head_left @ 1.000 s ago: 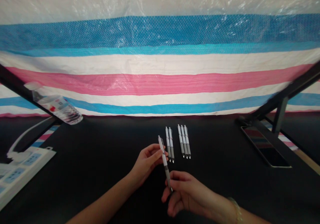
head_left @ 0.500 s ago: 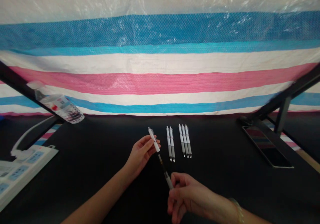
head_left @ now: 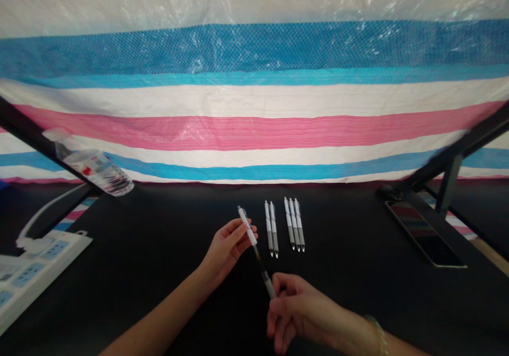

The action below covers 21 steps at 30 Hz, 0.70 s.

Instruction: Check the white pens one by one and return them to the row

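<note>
Between the fingertips of my left hand [head_left: 227,247] is the white upper barrel [head_left: 248,231] of a pen, its clip end pointing up and away. My right hand [head_left: 296,308] pinches the grey grip section [head_left: 269,286] of the same pen. A dark, thin refill [head_left: 259,260] spans the gap between the two parts, its upper end at the mouth of the white barrel. Right of my left hand lie two whole white-and-grey pens [head_left: 271,229] side by side. Beyond them is a group of three more pens [head_left: 294,224].
The black table [head_left: 338,287] carries a dark phone [head_left: 425,234] at right. A white power strip [head_left: 47,260] with a plugged cable sits at left. A tilted clear bottle [head_left: 103,173] is by the left black bar [head_left: 43,147]. Striped sheeting [head_left: 254,133] hangs behind.
My left hand has come slightly down and right with the white barrel, so the refill's upper end is now at or inside its mouth. My right hand has hardly moved.
</note>
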### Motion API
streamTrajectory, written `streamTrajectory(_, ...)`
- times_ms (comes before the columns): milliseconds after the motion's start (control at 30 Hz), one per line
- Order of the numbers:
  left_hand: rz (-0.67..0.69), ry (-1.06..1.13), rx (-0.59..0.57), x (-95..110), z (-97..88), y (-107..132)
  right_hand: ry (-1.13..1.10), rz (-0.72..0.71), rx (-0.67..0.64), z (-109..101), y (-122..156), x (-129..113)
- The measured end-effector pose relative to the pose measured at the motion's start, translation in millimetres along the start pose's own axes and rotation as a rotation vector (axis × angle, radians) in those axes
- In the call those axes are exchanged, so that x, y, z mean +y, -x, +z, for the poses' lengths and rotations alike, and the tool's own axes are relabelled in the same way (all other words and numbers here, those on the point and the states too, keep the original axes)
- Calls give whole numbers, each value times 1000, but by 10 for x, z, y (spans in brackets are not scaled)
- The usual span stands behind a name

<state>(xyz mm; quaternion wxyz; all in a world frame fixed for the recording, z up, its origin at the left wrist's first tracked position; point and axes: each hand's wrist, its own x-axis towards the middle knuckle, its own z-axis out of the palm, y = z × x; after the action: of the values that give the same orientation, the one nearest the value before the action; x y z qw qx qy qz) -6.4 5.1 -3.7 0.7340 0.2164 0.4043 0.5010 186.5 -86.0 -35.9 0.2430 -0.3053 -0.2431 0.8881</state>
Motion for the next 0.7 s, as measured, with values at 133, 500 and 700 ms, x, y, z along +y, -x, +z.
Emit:
streamTrajectory(133, -15, -35, -62, -63, 15, 53, -10, -9, 5, -14, -7, 6)
streamTrajectory(500, 13, -326, -198, -158, 0, 174, -38, -71, 73, 26, -6, -34)
streamTrajectory(700, -14, -303, -211, -181, -11, 168, -21, -47, 84, 40, -22, -24)
